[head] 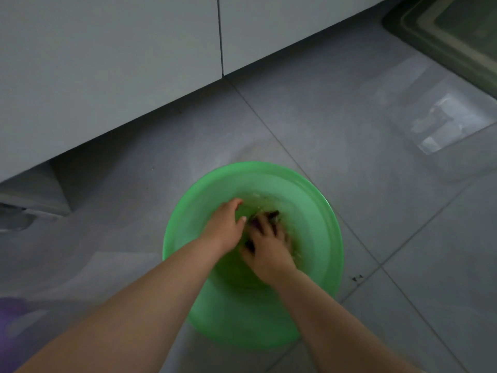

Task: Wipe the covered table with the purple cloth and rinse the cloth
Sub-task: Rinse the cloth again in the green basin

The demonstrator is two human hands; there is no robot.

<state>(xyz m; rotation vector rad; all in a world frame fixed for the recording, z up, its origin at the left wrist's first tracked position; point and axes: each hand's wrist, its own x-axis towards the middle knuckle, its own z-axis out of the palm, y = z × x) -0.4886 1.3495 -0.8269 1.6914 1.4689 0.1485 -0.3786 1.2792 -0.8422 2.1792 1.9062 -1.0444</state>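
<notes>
A green plastic basin (320,211) with murky water stands on the grey tiled floor. Both of my hands are down inside it. The purple cloth (254,221) lies in the water, dark and mostly hidden; only small patches show between my fingers. My right hand (269,249) lies on top of the cloth with its fingers curled into it. My left hand (226,224) sits just left of the cloth, thumb toward it, its fingertips dipping into the water where I cannot see them.
White cabinet fronts (107,63) run along the back left, with a dark gap beneath them. A green-bordered mat (451,30) lies at the top right. A purple object (10,319) shows at the left edge. Small dark crumbs (357,278) lie right of the basin.
</notes>
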